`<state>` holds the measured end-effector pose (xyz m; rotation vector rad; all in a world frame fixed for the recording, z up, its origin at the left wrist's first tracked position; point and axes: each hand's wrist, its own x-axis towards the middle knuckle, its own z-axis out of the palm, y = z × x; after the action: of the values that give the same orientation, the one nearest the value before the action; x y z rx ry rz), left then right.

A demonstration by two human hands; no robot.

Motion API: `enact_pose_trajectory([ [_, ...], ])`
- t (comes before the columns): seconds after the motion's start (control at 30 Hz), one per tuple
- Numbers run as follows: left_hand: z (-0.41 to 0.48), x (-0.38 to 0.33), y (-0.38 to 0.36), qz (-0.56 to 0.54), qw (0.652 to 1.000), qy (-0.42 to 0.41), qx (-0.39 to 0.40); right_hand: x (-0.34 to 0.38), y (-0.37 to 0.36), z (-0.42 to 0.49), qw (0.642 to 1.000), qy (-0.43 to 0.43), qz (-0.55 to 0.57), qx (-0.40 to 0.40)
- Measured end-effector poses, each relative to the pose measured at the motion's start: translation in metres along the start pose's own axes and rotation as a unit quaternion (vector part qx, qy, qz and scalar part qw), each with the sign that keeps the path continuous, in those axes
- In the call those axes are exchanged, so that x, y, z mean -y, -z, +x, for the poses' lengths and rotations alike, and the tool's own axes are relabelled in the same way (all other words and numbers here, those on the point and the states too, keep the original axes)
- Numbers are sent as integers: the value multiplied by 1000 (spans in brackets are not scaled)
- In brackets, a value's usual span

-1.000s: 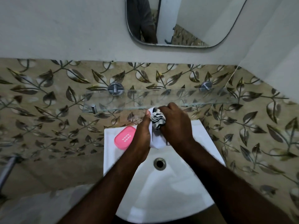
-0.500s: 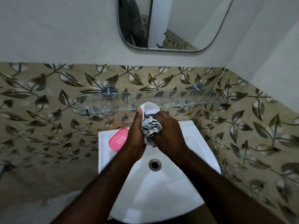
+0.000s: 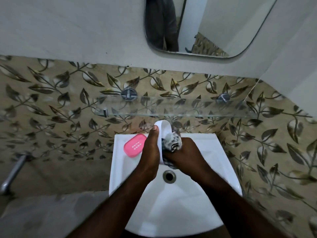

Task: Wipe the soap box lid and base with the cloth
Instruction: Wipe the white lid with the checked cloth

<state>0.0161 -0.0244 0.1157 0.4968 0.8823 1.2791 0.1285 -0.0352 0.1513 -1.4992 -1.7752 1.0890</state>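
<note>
Left hand (image 3: 151,150) clamped around the left edge of a white oval plastic soap box part (image 3: 163,130), thumb laid along the rim, tip toward the far end. Held on edge above the back of the basin, long axis running near to far, hollow side facing right, rounded far end reaching up just under the shelf. Right hand (image 3: 186,154) closed tight on a bunched black-and-white patterned cloth (image 3: 173,140), pressed into that hollow from the right; lower folds of the cloth showing dark between the two hands. Just left of the left hand, flat on the far-left corner of the sink ledge, a pink rounded-rectangle plastic soap box part (image 3: 134,146) with rows of small white slots, long axis slanting from near-left to far-right. Underneath, a white ceramic wash basin (image 3: 214,152) with a round metal drain (image 3: 169,176) near the wrists. Beyond it, a clear glass shelf (image 3: 197,107) on two round chrome brackets against beige tiles printed with dark leaf vines. Higher up, plain grey wall and a rounded mirror (image 3: 223,23). Far left, a slanting chrome pipe (image 3: 13,170).
</note>
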Motion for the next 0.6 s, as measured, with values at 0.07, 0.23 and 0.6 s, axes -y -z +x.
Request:
enact_pose_trajectory([
  [0.07, -1, 2, -2, 10, 1000, 2, 6, -1, 3, 3, 976, -43, 210, 31],
  [0.23, -1, 6, -14, 97, 991, -92, -26, -10, 13, 11, 893, -18, 449, -27],
  [0.6, -4, 4, -33, 275, 937, -217, -12, -39, 48, 13, 830, -32, 557, -4],
])
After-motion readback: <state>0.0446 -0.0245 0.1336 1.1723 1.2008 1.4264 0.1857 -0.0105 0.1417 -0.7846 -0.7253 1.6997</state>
